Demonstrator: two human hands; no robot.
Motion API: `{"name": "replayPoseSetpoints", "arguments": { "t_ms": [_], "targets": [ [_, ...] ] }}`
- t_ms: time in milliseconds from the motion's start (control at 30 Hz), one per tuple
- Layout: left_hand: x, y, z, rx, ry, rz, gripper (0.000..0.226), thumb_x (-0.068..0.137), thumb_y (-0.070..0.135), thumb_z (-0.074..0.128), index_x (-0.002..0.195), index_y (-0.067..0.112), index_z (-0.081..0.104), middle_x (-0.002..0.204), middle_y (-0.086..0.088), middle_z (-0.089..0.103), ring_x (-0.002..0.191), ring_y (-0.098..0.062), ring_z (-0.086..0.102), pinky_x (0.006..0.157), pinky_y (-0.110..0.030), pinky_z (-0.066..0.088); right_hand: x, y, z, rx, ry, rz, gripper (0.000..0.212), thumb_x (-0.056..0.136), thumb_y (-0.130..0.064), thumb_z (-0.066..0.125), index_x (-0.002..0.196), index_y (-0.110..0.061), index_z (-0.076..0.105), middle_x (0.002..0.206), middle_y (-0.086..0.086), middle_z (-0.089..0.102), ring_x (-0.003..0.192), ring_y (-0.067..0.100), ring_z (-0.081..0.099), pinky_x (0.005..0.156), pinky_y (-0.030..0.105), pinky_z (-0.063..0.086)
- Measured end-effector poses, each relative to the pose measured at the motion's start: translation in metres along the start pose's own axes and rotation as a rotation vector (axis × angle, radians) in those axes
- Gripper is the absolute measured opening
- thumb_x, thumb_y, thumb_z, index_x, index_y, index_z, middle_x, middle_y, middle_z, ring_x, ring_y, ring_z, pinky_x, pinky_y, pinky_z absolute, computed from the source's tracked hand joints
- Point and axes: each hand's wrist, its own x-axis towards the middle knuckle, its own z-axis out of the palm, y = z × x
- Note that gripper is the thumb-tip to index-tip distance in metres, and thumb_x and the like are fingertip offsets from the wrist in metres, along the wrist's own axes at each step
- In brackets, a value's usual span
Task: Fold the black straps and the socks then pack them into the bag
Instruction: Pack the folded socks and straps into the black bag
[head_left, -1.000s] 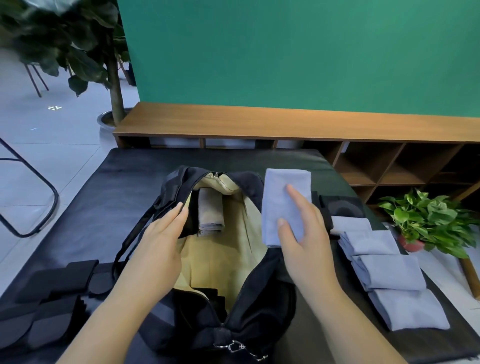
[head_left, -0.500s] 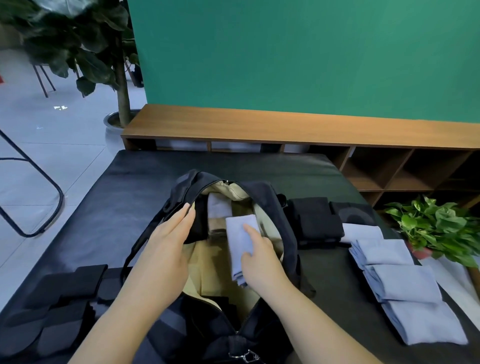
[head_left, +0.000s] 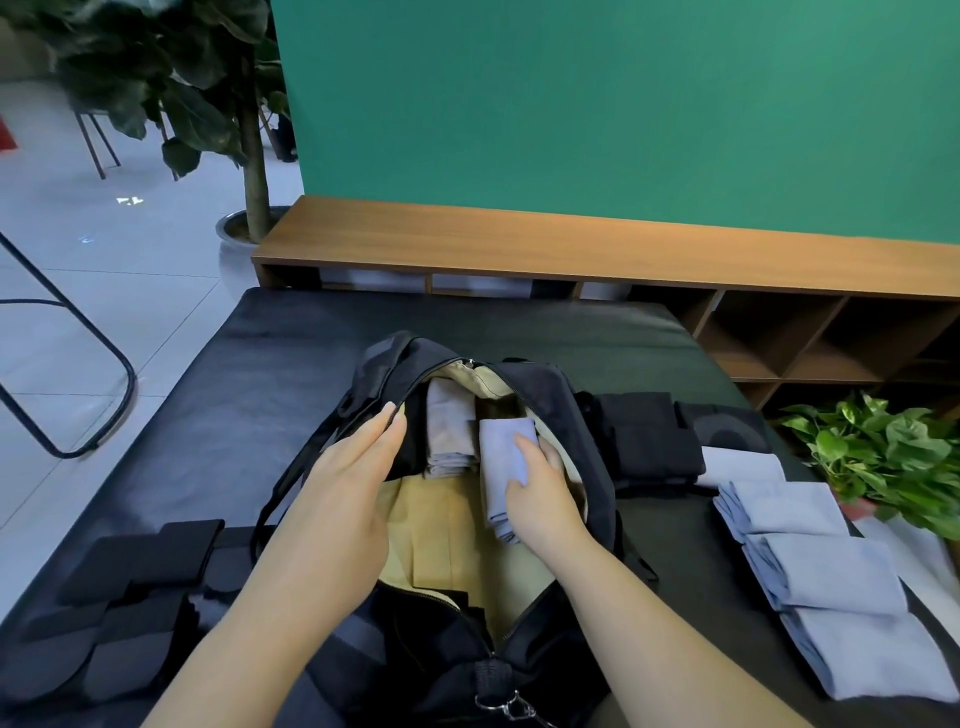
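A long low wooden shelf unit (head_left: 597, 244) lines the green wall (head_left: 623, 104); a leafy potted tree (head_left: 249, 156) stands left, a small green plant (head_left: 883, 457), seemingly potted, right.

Two bare forearms came into view from the bottom edge, each ending in a bare hand. No sleeve, cuff or glove covered either arm up to the frame's edge. The left hand (head_left: 343, 483) wore no ring, watch or band on the parts that showed. The right hand (head_left: 540, 499) was likewise unadorned at wrist and knuckles. The nails on the left fingers (head_left: 392, 413) were short, plain and unpainted. Both forearms were smooth, without marks or tattoos. Nothing more of the person, nor any clothing, showed in the view.
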Motion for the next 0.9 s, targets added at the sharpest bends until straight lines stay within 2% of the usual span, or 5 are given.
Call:
{"name": "replayPoseSetpoints", "arguments": {
  "t_ms": [233,533,600,733,900],
  "targets": [
    [0.0,0.0,0.0,0.002,-0.006,-0.008,0.082,0.084,-0.016,0.034,0.149,0.03,0.014,0.139,0.031,0.004,0.139,0.0,0.01,0.102,-0.005,0.008,0.01,0.007,-0.002,-0.049,-0.021,-0.048,0.052,0.1,-0.009,0.037,0.148,-0.021,0.024,0.156,-0.008,0.007,0.131,0.017,0.04,0.098,0.03,0.043],
    [0.001,-0.002,0.004,0.01,-0.021,0.002,0.081,0.084,-0.015,0.034,0.148,0.03,0.015,0.14,0.031,0.004,0.139,0.001,0.009,0.091,0.007,0.003,-0.009,-0.004,0.0,-0.59,0.033,-0.138,0.055,0.101,-0.03,0.039,0.149,-0.021,0.015,0.157,0.01,-0.005,0.131,0.03,0.036,0.102,0.034,0.038],
    [0.001,-0.001,0.004,0.005,-0.022,0.003,0.081,0.084,-0.015,0.033,0.148,0.031,0.015,0.139,0.032,0.003,0.139,0.002,0.008,0.094,0.004,0.004,-0.023,-0.008,-0.002,-0.639,0.035,-0.186,0.051,0.1,-0.033,0.039,0.147,-0.022,0.022,0.156,0.006,0.004,0.133,0.03,0.028,0.102,0.037,0.036],
    [0.001,0.0,0.004,-0.001,-0.029,0.006,0.081,0.084,-0.016,0.033,0.148,0.03,0.016,0.141,0.03,0.004,0.14,0.001,0.007,0.102,-0.006,0.008,-0.036,-0.007,-0.01,-0.653,-0.002,-0.253,0.031,0.097,-0.024,0.038,0.122,-0.018,0.056,0.122,0.001,0.05,0.107,0.022,0.048,0.084,0.032,0.045],
    [0.002,0.001,0.003,-0.007,-0.023,0.001,0.081,0.083,-0.016,0.033,0.148,0.029,0.017,0.141,0.029,0.006,0.14,0.0,0.009,0.103,-0.006,0.007,-0.034,0.007,-0.008,-0.728,-0.109,-0.207,0.029,0.094,-0.02,0.04,0.094,-0.01,0.067,0.088,0.007,0.066,0.08,0.024,0.059,0.063,0.031,0.048]
  ]
}}
